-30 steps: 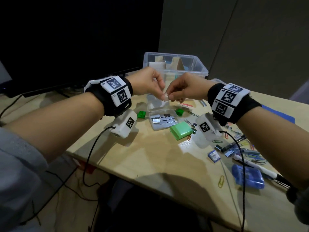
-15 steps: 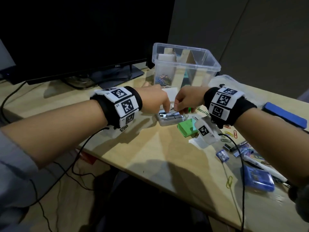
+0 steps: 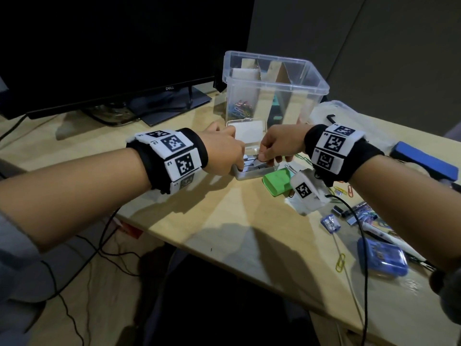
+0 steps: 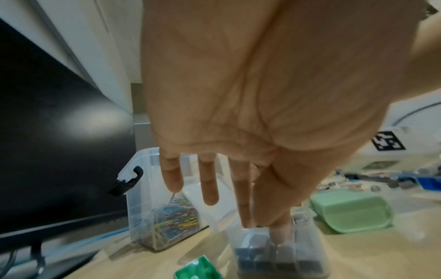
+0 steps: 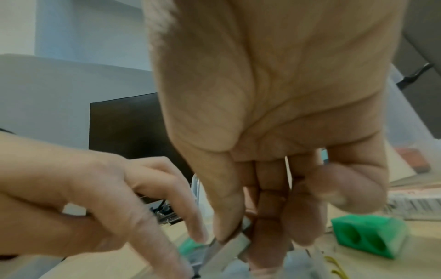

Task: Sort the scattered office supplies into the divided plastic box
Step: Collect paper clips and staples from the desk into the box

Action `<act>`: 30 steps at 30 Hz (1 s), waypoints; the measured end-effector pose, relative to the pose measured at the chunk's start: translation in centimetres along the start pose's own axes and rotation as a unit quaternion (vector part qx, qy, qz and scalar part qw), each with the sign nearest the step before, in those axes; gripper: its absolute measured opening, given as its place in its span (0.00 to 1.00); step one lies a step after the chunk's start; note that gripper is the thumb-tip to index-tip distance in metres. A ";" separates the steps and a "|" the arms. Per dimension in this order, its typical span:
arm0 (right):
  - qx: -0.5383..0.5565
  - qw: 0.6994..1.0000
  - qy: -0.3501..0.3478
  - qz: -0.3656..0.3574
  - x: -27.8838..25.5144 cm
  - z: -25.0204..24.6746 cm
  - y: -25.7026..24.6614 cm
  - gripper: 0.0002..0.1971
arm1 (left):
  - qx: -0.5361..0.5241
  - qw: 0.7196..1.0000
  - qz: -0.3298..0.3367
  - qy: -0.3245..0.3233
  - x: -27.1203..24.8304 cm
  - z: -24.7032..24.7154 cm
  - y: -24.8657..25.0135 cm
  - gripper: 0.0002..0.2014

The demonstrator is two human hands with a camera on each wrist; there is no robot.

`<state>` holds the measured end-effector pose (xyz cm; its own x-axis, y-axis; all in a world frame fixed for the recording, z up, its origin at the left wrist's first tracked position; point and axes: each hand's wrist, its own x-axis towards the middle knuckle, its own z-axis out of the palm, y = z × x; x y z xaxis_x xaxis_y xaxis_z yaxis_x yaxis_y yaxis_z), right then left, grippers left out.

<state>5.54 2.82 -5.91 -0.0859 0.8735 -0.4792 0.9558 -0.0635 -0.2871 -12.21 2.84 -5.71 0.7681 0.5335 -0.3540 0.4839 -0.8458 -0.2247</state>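
A small clear staple case (image 3: 252, 174) lies open on the desk, its lid (image 3: 249, 132) leaning toward the divided plastic box (image 3: 264, 57). Silver staple strips fill the case (image 4: 279, 264). My right hand (image 3: 272, 148) pinches one staple strip (image 5: 236, 243) between thumb and fingers just over the case. My left hand (image 3: 224, 153) reaches down with fairly straight fingers (image 4: 245, 213), tips on the case's left rim. Coloured paper clips (image 3: 240, 109) sit in the box's front left compartment.
A green case (image 3: 278, 181) lies right of the staple case, with a green sharpener (image 5: 369, 236) nearby. At the right lie a blue case (image 3: 381, 258), a small blue sharpener (image 3: 330, 222), a pen (image 3: 384, 236) and loose clips (image 3: 340, 262). A monitor (image 3: 99, 46) stands back left.
Both hands came down from mid-air, where they met fingertip to fingertip, onto the open staple case. The right hand now pinches a strip over it.
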 end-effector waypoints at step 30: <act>-0.167 0.916 0.277 -0.238 -3.7 0.5 -1.5 0.12 | -0.668 0.728 -0.134 0.070 1.2 -0.4 -2.0 0.05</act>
<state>4.25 -0.58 -4.06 -0.4475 0.8806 0.1560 0.8878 0.4584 -0.0407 -12.09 5.15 -5.29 0.5618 0.7527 -0.3432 0.5280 -0.0069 0.8492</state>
